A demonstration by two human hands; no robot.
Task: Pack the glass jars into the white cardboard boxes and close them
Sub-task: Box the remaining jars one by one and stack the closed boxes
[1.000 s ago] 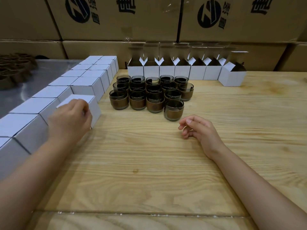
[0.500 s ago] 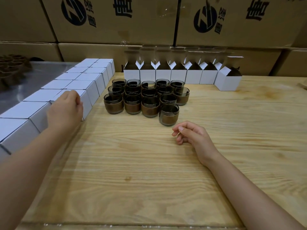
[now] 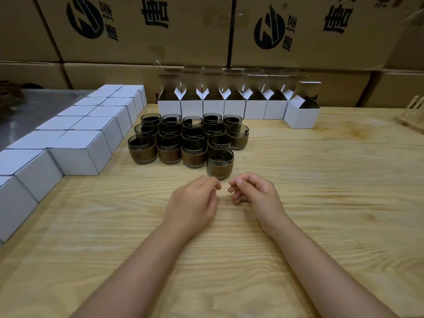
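Several smoky glass jars with brown bands (image 3: 169, 143) stand clustered mid-table; the nearest jar (image 3: 219, 162) stands alone at the front. Behind them runs a row of open white boxes (image 3: 234, 106) with flaps up. Closed white boxes (image 3: 80, 148) line the left side in two rows. My left hand (image 3: 195, 203) and my right hand (image 3: 254, 193) rest on the wood just in front of the nearest jar, fingertips almost meeting, fingers loosely curled, holding nothing.
Large brown cartons (image 3: 160, 31) are stacked along the back. A wooden rack (image 3: 410, 115) sits at the right edge. A metal surface (image 3: 29, 111) with dark brown items lies at far left. Bare wooden tabletop (image 3: 321, 191) spreads around my arms.
My left hand has let go of the closed box at the left and moved to the middle beside my right hand. The right hand barely shifted.
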